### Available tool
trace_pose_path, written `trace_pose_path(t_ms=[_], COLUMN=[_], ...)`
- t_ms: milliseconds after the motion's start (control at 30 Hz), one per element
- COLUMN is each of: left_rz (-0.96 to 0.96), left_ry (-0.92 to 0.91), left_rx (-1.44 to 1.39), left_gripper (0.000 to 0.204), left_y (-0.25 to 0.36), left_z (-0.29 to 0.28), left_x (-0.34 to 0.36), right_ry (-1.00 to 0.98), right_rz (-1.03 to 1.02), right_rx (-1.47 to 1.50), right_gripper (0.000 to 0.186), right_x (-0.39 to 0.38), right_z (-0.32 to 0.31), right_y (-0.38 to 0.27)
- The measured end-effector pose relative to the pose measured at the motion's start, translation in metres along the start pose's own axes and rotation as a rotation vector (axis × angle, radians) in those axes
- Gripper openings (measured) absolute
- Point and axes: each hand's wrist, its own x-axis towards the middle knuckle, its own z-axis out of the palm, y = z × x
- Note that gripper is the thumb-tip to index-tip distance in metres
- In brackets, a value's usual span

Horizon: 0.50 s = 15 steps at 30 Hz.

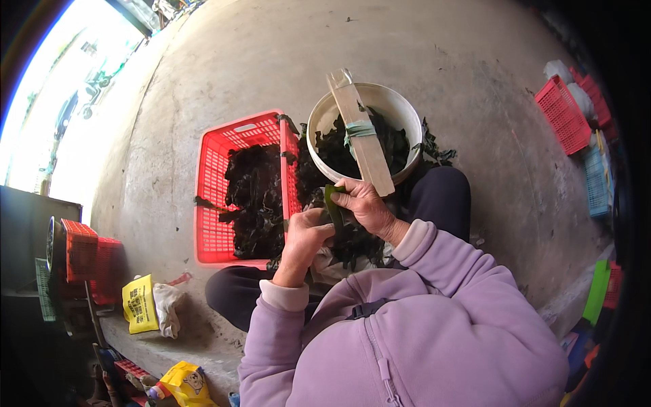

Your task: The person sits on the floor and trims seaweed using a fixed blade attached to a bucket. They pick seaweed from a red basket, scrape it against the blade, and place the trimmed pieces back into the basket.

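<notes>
My right hand [367, 207] pinches the upper end of a green strip of seaweed [332, 204] between thumb and fingers. Close by, my left hand [306, 239] is closed on the strip's lower part, its grip partly hidden. Just ahead stands a white bucket [314, 136] with dark seaweed inside. A wooden board [368, 150], bound with green cord, lies across its rim. To the left, a red plastic basket [205, 210] contains a heap of dark seaweed [254, 178]. More loose seaweed [356, 245] lies between my legs, below my hands.
Concrete floor [237, 57] stretches around me. A yellow bag [140, 305] and a whitish bag [167, 308] lie at the left, near red crates [105, 268]. At the right edge stand a red crate [563, 115] and a blue basket [595, 180].
</notes>
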Motion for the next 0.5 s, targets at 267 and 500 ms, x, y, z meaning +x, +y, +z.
trace_pose_path(t_ms=[267,500], left_rz=[0.658,0.34], left_ry=[0.265,0.29], left_rx=[0.421,0.475], left_gripper=[0.02,0.013], left_y=[-0.013,-0.026], left_z=[0.011,0.006], left_x=[0.013,0.028], right_ry=[-0.328,-0.066], right_rz=[0.533,0.353], right_rx=[0.509,0.242], right_gripper=[0.016,0.026], right_x=[-0.001,-0.005], right_z=[-0.029,-0.025], right_y=[0.009,0.007])
